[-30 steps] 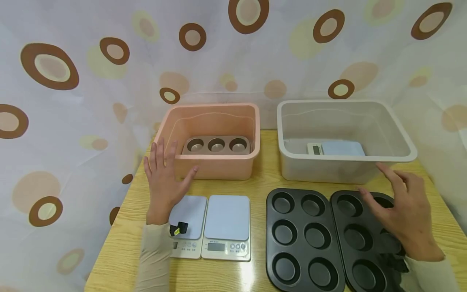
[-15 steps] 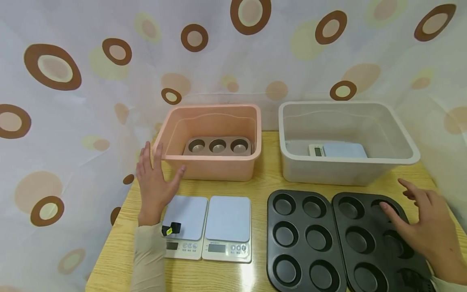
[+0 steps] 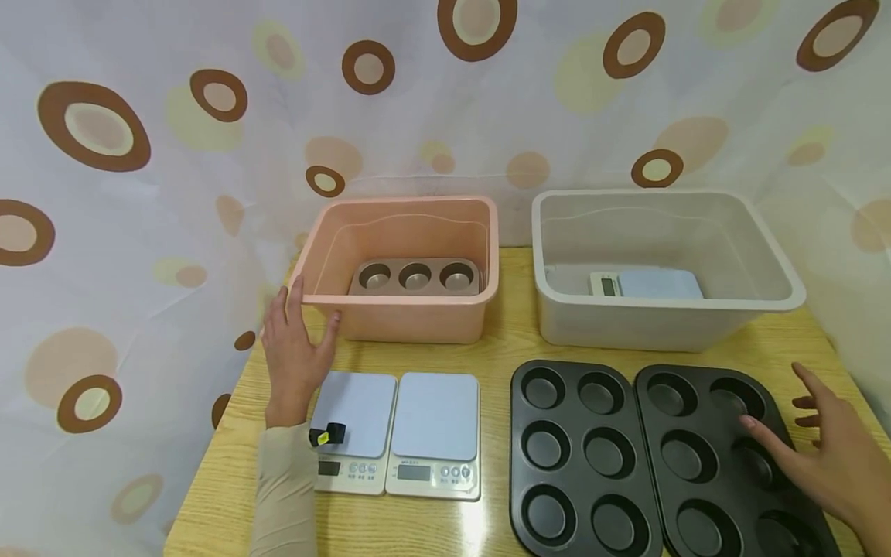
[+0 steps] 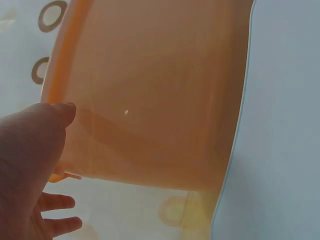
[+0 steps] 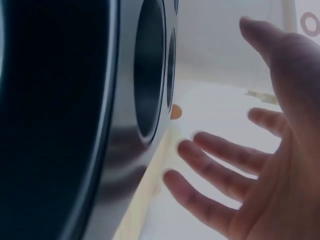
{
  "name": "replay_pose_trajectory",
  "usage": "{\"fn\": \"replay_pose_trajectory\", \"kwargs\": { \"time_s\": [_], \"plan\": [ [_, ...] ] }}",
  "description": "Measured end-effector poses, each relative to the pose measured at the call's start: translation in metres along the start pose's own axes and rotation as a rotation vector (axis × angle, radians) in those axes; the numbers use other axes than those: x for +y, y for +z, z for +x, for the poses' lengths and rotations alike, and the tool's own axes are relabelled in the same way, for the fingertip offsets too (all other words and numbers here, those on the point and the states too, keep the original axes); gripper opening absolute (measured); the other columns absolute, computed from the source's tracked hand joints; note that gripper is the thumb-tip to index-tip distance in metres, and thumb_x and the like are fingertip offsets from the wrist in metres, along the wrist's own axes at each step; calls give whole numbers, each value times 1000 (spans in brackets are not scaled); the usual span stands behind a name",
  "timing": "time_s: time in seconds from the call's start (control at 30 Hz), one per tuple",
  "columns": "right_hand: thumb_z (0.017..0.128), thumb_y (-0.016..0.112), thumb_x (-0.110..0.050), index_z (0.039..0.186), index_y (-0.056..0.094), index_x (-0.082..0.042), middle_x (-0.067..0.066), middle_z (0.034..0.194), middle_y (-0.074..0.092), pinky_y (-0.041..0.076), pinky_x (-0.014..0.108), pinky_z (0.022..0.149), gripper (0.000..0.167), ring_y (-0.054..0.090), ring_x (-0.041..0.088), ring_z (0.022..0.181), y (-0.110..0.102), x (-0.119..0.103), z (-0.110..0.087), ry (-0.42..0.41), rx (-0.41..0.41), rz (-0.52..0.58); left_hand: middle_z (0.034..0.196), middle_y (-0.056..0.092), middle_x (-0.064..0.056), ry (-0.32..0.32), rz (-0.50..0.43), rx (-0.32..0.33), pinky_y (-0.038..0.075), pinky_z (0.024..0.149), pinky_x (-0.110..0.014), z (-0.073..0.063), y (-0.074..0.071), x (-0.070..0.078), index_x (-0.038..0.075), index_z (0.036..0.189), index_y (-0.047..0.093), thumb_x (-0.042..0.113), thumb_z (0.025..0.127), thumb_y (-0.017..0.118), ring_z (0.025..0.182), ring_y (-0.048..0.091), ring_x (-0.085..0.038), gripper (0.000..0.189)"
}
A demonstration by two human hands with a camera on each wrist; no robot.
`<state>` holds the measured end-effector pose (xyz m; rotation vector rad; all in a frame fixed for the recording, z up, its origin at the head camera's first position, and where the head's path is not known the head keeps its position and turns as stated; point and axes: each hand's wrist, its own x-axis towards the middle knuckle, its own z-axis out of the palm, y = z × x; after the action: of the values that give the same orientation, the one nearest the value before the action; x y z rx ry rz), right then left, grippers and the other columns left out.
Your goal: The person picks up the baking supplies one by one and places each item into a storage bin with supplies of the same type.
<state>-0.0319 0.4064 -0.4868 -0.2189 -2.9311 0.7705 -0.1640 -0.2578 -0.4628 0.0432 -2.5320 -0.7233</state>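
My left hand [image 3: 295, 356] is at the front left corner of a pink plastic bin [image 3: 411, 321], its thumb by the bin's front wall. In the left wrist view the thumb [image 4: 62, 114] overlaps the bin's edge; whether it touches cannot be told. Two fingers stretch out straight, holding nothing. Over the right edge of a dark muffin pan [image 3: 724, 418] hovers my right hand [image 3: 831, 456], fingers spread and loosely bent, with nothing in them. Another dark muffin pan [image 3: 574, 418] lies alongside. Inside the pink bin sits a brown muffin pan [image 3: 435, 282].
Two kitchen scales, the left scale [image 3: 362, 410] and the right scale [image 3: 435, 414], lie side by side near the left forearm. A grey-white bin [image 3: 647, 329] at the back right holds another scale [image 3: 657, 284]. A patterned curtain [image 3: 452, 124] hangs behind the table [image 3: 390, 526].
My right hand has moved away from the grey-white bin's front, right and toward me. My left hand has shifted slightly left and down along the pink bin's corner. The bins and pans stay put.
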Motion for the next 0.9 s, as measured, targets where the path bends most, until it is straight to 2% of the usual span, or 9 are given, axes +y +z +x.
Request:
{"fn": "replay_pose_trajectory", "kwargs": {
  "time_s": [0.17,0.33,0.43,0.5,0.63,0.73,0.83,0.9],
  "plan": [
    [99,81,-35,169,19,9,53,127,48,53,73,71,104,59,71,95,2,8,-4,-5,-49,-5,160,53,-28,6,-56,8,39,111,-77,0,2,-3,18,171,32,39,104,70,145,48,-54,80],
    [97,84,-35,168,23,10,52,123,52,57,69,65,104,61,70,94,6,17,-11,6,-63,11,158,58,-27,-3,-78,-3,41,112,-75,0,3,-4,19,172,31,35,104,71,140,53,-56,81],
    [96,85,-33,168,22,9,51,122,53,58,60,57,105,62,67,91,7,20,-16,25,-64,46,159,58,-25,-8,-80,-11,42,112,-76,0,4,-4,19,172,30,33,105,72,140,53,-56,80],
    [97,85,-31,169,21,9,50,123,53,58,47,53,105,64,64,88,8,21,-20,46,-64,62,159,58,-24,-9,-80,-10,44,110,-76,-1,5,-4,19,172,30,31,104,73,138,54,-56,81],
    [98,83,-28,167,24,11,49,119,55,49,27,51,99,68,45,76,10,21,-31,99,-58,79,158,60,-24,-7,-81,1,47,106,-75,-2,6,-5,18,171,31,26,103,76,135,56,-56,81],
    [97,85,-26,165,30,11,46,110,61,47,22,52,96,65,19,68,13,24,-39,140,-65,85,158,59,-24,-10,-82,6,47,106,-76,-3,7,-5,19,171,31,24,103,77,135,56,-56,82],
    [94,88,-25,169,29,4,43,104,66,50,23,53,99,63,12,65,16,29,-45,170,-104,104,160,58,-24,-19,-88,2,47,107,-75,-3,7,-5,20,171,30,24,103,77,136,56,-55,83],
    [93,90,-24,171,28,-1,45,106,67,53,25,54,103,68,16,68,17,32,-48,178,-137,121,161,57,-24,-23,-92,-3,47,107,-75,-3,8,-5,20,172,29,24,103,77,137,56,-55,84]
  ]
}}
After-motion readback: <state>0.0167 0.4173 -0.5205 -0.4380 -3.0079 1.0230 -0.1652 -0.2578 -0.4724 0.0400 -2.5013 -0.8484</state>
